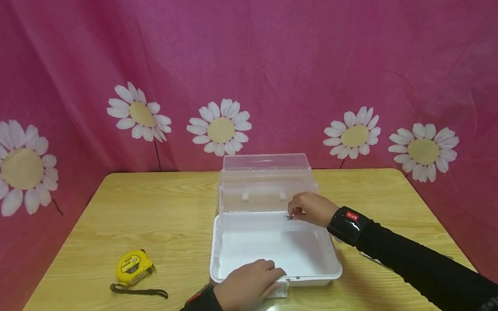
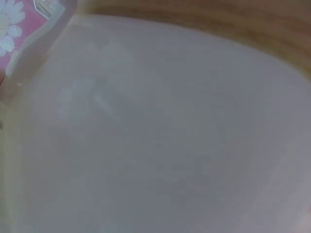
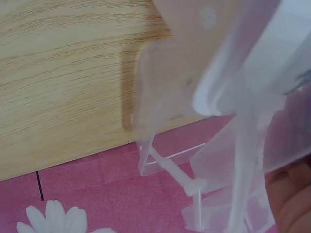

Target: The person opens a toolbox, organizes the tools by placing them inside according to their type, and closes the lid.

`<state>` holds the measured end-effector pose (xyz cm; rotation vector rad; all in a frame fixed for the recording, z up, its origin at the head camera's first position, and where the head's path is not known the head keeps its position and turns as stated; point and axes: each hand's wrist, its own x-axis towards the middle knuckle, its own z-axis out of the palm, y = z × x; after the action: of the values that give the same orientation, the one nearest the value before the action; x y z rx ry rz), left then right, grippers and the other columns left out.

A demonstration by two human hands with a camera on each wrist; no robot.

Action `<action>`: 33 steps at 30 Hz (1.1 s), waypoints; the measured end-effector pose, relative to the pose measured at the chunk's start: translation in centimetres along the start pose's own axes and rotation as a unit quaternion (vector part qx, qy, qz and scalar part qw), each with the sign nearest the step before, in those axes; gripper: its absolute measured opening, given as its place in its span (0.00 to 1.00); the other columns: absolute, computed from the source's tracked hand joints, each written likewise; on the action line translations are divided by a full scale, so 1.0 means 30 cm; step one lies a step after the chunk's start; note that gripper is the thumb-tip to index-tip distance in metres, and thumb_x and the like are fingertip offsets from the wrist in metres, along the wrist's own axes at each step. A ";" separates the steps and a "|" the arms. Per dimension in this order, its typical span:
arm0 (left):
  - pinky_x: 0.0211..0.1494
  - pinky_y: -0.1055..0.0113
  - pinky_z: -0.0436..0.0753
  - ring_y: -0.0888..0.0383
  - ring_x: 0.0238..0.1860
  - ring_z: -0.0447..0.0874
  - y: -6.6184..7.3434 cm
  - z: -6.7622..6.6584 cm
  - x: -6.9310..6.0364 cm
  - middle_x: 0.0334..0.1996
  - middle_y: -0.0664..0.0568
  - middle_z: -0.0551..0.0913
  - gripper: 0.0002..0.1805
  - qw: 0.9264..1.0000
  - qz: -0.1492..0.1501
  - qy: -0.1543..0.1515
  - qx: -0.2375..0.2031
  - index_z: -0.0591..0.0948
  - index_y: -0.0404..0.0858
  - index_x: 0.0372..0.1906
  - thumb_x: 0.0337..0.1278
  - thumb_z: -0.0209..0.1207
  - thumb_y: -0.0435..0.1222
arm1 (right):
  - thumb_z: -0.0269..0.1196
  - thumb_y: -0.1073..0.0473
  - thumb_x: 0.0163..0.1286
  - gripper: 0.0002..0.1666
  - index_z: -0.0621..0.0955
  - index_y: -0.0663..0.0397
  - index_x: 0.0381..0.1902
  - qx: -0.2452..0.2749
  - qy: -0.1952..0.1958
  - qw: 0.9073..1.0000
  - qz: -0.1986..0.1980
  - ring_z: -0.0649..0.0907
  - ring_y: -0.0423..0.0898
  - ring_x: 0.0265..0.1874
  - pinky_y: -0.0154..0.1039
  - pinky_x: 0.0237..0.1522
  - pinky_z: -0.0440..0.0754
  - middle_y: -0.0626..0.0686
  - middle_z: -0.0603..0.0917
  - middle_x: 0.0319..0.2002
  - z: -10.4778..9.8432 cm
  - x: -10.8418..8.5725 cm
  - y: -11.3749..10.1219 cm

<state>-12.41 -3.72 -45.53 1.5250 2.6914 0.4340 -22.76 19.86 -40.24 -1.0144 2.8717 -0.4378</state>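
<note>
A white storage box (image 1: 276, 251) stands with its clear lid and fold-out trays (image 1: 268, 194) raised at the back. My right hand (image 1: 314, 208) is over the right side of the lowest clear tray, pinching a small grey metallic piece (image 1: 288, 218); its kind is too small to tell. In the right wrist view, fingers (image 3: 291, 194) show beside the clear trays and their white hinge arms (image 3: 170, 170). My left hand (image 1: 250, 285) rests at the box's front rim by the latch, fingers relaxed. A pale, blurred box surface (image 2: 170, 131) fills the left wrist view.
A yellow tape measure (image 1: 132, 268) with a black strap lies on the wooden table (image 1: 171, 212) to the left. Partly under the right forearm, a thin metallic item (image 1: 373, 259) lies on the table. A pink flowered cloth (image 1: 269, 68) hangs behind.
</note>
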 end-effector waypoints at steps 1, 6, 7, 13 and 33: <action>0.35 0.80 0.69 0.70 0.33 0.69 0.000 0.001 0.000 0.33 0.62 0.74 0.10 1.000 0.000 0.001 0.000 0.76 0.49 0.47 0.70 0.45 0.43 | 0.70 0.65 0.54 0.06 0.85 0.51 0.31 0.001 0.008 1.000 0.009 0.77 0.36 0.28 0.31 0.35 0.80 0.45 0.83 0.27 -0.002 -0.006 0.000; 0.34 0.81 0.69 0.70 0.32 0.69 0.012 0.003 0.002 0.33 0.62 0.74 0.10 1.000 0.002 0.001 0.001 0.77 0.49 0.46 0.69 0.47 0.42 | 0.67 0.64 0.58 0.07 0.84 0.55 0.36 0.041 0.107 0.993 0.031 0.80 0.40 0.31 0.37 0.35 0.81 0.48 0.84 0.32 -0.064 -0.081 0.021; 0.34 0.81 0.68 0.70 0.32 0.68 0.014 0.004 0.002 0.33 0.62 0.74 0.10 1.000 0.003 0.001 0.001 0.77 0.49 0.46 0.69 0.47 0.42 | 0.67 0.65 0.58 0.07 0.84 0.56 0.36 0.049 0.136 0.989 0.032 0.80 0.41 0.31 0.38 0.35 0.81 0.49 0.85 0.32 -0.082 -0.105 0.029; 0.33 0.81 0.67 0.70 0.31 0.66 0.015 0.006 -0.001 0.32 0.62 0.73 0.09 1.000 0.002 0.002 0.007 0.76 0.49 0.46 0.69 0.47 0.43 | 0.68 0.70 0.53 0.11 0.83 0.56 0.36 0.016 0.240 0.970 0.047 0.78 0.37 0.29 0.38 0.32 0.80 0.49 0.85 0.32 -0.164 -0.277 0.109; 0.35 0.79 0.71 0.70 0.33 0.68 0.013 -0.007 0.001 0.35 0.61 0.75 0.11 1.000 -0.006 -0.017 -0.004 0.76 0.47 0.50 0.68 0.49 0.41 | 0.68 0.64 0.55 0.12 0.82 0.61 0.38 0.013 0.067 0.969 0.238 0.80 0.46 0.28 0.37 0.29 0.77 0.56 0.84 0.34 0.043 -0.722 0.437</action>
<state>-12.14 -3.55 -45.22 1.4994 2.6700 0.4138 -13.60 42.78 -45.97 -0.2744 3.0722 -0.5141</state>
